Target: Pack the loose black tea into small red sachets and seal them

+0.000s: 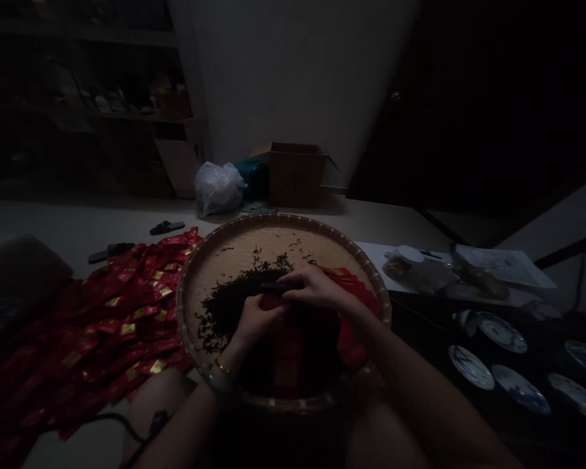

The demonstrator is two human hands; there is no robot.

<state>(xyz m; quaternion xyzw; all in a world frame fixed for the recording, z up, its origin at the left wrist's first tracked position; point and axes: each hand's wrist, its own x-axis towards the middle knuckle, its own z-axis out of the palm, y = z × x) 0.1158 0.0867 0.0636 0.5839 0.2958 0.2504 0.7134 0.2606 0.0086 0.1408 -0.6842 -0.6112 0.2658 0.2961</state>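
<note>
A round woven bamboo tray (283, 225) rests over my knees, with dark dried leaves that look like loose tea (232, 296) heaped in it. My left hand (254, 322) is closed on a small red packet (272, 301) above the leaves. My right hand (317, 288) grips a dark, bar-shaped thing (276, 286) across the packet's top; its kind is too dark to make out. Another red packet (287, 365) lies below my hands at the near side of the tray. More flat red packets (354, 293) are stacked at the tray's right side.
Many shiny red packets (127, 312) with gold labels cover the floor at left, beside dark slippers (167, 227). Beyond the tray stand a white plastic bag (219, 187) and an open cardboard box (297, 176). Blue-and-white dishes (520, 389) and a clear bag (422, 270) lie at right.
</note>
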